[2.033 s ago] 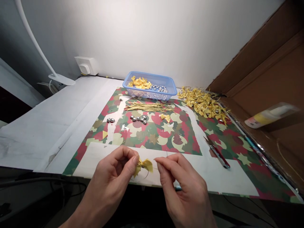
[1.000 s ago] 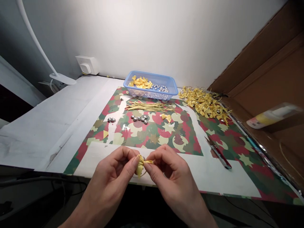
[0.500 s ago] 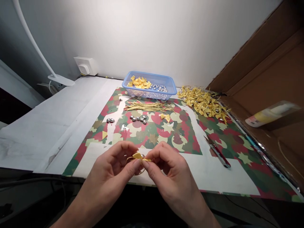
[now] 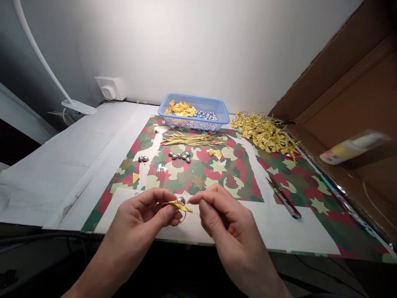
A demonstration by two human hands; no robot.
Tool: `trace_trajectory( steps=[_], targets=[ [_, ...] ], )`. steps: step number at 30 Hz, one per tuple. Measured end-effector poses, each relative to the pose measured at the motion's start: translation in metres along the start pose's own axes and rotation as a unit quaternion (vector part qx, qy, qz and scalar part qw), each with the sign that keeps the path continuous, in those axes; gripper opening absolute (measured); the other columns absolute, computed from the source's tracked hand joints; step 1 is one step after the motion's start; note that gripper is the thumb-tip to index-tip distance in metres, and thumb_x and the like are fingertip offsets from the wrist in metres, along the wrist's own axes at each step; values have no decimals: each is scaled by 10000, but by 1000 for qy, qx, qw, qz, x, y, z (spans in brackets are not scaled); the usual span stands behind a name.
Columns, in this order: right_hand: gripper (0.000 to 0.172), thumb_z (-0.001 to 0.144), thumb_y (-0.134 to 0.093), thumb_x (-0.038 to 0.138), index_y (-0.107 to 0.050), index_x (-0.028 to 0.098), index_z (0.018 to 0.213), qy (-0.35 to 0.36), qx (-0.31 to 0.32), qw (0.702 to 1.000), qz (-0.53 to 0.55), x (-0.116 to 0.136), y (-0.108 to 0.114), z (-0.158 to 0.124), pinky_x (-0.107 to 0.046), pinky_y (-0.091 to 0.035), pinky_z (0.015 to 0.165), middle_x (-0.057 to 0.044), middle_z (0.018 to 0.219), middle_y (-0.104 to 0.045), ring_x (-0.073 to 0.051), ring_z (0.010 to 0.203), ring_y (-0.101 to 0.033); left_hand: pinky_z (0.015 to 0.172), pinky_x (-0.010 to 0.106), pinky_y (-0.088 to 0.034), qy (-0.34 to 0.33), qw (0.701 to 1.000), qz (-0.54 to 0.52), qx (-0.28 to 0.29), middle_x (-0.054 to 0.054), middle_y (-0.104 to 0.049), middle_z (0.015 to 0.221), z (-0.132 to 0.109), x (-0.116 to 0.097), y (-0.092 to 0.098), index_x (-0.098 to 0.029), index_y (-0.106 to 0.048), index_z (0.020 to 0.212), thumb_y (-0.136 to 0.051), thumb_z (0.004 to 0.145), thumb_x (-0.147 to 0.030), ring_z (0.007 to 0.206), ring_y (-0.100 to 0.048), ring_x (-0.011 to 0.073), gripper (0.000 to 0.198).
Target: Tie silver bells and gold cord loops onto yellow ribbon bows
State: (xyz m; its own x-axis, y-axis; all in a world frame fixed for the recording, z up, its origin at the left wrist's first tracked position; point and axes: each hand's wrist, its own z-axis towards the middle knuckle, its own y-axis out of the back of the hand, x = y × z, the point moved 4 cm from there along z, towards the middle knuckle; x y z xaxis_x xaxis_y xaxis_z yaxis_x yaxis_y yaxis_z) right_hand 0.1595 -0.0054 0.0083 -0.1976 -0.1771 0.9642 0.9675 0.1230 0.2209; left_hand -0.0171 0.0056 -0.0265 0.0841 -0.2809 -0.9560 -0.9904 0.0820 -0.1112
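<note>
My left hand [image 4: 149,215] pinches a yellow ribbon bow [image 4: 187,208] between thumb and fingers. A round, shiny silver bead [image 4: 181,201] sits on top of the bow. A thin yellow cord [image 4: 183,219] loops below it. My right hand [image 4: 228,219] is just to the right of the bow, fingers curled, index finger pointing at the bead without clearly touching it. A faint strand of the cord runs from the bow into the right hand's fingers. Both hands are over the white paper strip [image 4: 248,231] at the table's front.
Yellow cords [image 4: 192,140] lie across the patterned mat [image 4: 198,169], with several silver beads [image 4: 179,156] and a loose bow [image 4: 215,154]. Behind stands a blue basket [image 4: 194,97]. To the right are a pile of beaded bows [image 4: 263,134], red-handled tweezers [image 4: 283,198] and a bottle [image 4: 353,147].
My right hand has let go of the bow and moved slightly right. My left hand still holds the bow, now tilted so that the silver bead shows more fully.
</note>
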Motion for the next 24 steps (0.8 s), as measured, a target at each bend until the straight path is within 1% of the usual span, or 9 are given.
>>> trace_trajectory(
  steps=[4,6,10,14,16,18,21,23,24],
  targets=[
    [233,1053,-494,277,-726,263,1047,10,-19,1000,-19,8,8,-6,-273,-401,565,-3,849,-583,-124,668,-526,723,201,-601,-48,996,49,-52,-18,-785,761,0,-2,2,-213,-742,921,-766,894,-240,734,-740,142,45],
    [239,1051,-492,274,-732,271,1047,13,-27,999,-28,12,12,-9,-275,-401,556,-6,833,-576,-134,674,-539,713,201,-602,-62,994,65,-63,-22,-781,748,-1,-4,3,-215,-737,922,-760,891,-234,723,-740,143,43],
    [229,1042,-504,262,-730,293,1064,21,-27,998,-48,16,18,-13,-272,-395,541,-5,831,-584,-137,661,-538,712,214,-613,-56,995,74,-47,-12,-782,744,-1,-5,2,-211,-731,921,-754,892,-238,723,-745,155,46],
    [224,1048,-497,278,-718,288,1082,10,-37,999,-33,10,19,-12,-264,-401,526,-5,839,-583,-134,650,-541,726,217,-621,-49,997,50,-37,-11,-782,776,-3,-7,1,-224,-731,939,-755,901,-260,733,-747,154,58],
    [184,1028,-539,290,-708,275,1098,11,-37,999,-39,7,17,-10,-267,-423,548,-7,860,-583,-136,670,-557,711,225,-628,-46,998,43,-14,-12,-775,800,-6,-8,-2,-242,-736,989,-761,899,-270,724,-744,157,97],
    [150,983,-611,292,-701,252,1097,12,-16,998,-56,5,12,-7,-276,-446,584,-5,864,-580,-141,696,-575,686,231,-629,-58,998,40,-3,-15,-763,799,-10,-11,-5,-267,-741,1035,-758,901,-277,703,-736,160,135],
    [84,959,-627,254,-697,216,934,6,21,997,-78,3,4,-5,-286,-439,612,9,791,-559,-138,691,-565,649,225,-619,-80,996,43,2,-18,-748,753,-17,-16,-10,-284,-770,981,-757,893,-284,674,-722,166,89],
    [173,970,-593,220,-669,209,815,3,28,997,-77,2,2,-5,-287,-422,625,14,752,-550,-135,696,-547,637,202,-605,-75,996,49,-4,-19,-743,748,-21,-18,-12,-281,-792,891,-755,887,-287,667,-706,155,38],
    [198,973,-585,209,-661,210,790,1,29,997,-71,2,2,-5,-285,-416,629,16,741,-547,-134,700,-540,640,191,-601,-66,997,48,-9,-18,-744,759,-23,-19,-13,-278,-803,864,-755,884,-289,669,-700,149,53]
  ],
)
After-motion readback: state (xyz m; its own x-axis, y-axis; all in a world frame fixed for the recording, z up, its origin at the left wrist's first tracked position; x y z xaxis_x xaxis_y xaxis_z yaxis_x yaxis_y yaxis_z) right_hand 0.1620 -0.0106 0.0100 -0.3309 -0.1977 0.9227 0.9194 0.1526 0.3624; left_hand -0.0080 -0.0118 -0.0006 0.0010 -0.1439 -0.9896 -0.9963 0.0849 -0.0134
